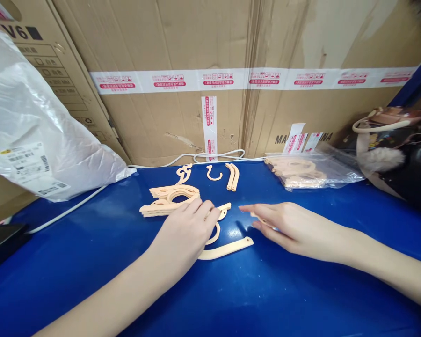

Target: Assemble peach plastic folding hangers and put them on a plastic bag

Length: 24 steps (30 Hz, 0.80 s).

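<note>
cream plastic pieces (170, 199) on a blue table (126, 281), seemingly glossy.

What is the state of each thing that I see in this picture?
Left hand: palm down, fingers on the ring piece, grip unclear.
Right hand: fingers stretched over a small piece, grip unclear.
Stack of hanger parts: piled flat.
Curved arm: loose, lying flat.
Hook: loose, lying flat.
Clear bag: lying flat, parts inside.
Cardboard box: taped.

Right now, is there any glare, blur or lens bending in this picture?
In the head view, light glints off the blue table between the left hand and right hand; the white plastic bag is washed out; the wide lens bows the table's edges and stretches the forearms; shadows under the hands are soft; the curved beige piece looks sharp.
</note>
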### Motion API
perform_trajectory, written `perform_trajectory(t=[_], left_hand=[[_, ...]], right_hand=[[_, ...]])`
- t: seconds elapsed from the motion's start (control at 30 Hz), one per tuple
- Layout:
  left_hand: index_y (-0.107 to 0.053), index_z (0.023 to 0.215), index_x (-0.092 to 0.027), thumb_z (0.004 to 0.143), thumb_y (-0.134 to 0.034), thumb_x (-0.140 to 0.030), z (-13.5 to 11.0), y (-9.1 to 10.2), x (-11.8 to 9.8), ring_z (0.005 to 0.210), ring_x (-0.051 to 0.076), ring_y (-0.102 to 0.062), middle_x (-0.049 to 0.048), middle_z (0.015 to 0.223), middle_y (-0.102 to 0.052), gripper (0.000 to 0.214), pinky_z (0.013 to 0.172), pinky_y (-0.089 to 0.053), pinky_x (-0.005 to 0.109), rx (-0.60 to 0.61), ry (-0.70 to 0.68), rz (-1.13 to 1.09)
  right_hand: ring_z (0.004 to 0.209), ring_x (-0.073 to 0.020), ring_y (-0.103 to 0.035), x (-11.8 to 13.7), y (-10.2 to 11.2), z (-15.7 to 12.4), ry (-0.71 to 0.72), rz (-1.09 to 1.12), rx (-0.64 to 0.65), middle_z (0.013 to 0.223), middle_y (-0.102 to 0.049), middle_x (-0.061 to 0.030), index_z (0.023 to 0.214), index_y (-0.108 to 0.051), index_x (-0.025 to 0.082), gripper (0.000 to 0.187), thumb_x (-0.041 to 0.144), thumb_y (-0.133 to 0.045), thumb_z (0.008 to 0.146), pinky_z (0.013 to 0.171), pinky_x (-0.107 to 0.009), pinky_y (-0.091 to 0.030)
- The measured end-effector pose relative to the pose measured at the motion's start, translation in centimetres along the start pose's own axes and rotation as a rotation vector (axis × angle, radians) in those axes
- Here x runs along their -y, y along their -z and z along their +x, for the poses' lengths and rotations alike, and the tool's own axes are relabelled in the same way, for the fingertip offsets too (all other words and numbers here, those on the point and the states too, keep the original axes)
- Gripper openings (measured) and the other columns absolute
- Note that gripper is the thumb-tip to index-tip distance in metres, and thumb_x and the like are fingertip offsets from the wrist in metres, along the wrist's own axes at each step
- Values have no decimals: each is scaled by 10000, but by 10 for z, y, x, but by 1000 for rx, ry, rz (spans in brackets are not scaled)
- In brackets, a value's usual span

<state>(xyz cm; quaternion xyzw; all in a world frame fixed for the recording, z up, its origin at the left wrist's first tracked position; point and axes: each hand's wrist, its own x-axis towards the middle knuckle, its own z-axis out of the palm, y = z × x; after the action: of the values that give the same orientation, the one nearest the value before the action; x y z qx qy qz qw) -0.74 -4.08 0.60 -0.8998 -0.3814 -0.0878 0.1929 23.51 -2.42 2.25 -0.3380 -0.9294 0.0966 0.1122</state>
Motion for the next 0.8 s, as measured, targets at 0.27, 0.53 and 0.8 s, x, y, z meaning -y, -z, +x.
perform_trajectory(t=[0.27,0.53,0.8], left_hand=[[-525,977,-202,937,-527,-291,-7,2,-14,1398,275,-316,110,1435,-452,98,1077,-385,485,102,-13,-589],[-493,955,-220,998,-416,-328,-6,-3,-14,1434,265,-267,105,1452,-453,140,1122,-297,579,169,81,-676],[-437,984,-231,1032,-305,-367,-7,-2,-14,1454,243,-216,102,1458,-441,195,1107,-335,562,136,156,-777]], right_hand=[[527,-140,-539,-12,-2,3,-30,-56,-4,642,-548,-4,784,-510,196,426,429,-254,1032,521,-257,-357],[629,-147,-584,-8,-2,4,-7,-33,8,759,-602,-23,808,-524,198,378,381,-284,1036,585,-263,-373],[566,-143,-549,-8,-6,4,-47,66,74,663,-573,10,851,-477,212,346,383,-245,1042,550,-256,-345]])
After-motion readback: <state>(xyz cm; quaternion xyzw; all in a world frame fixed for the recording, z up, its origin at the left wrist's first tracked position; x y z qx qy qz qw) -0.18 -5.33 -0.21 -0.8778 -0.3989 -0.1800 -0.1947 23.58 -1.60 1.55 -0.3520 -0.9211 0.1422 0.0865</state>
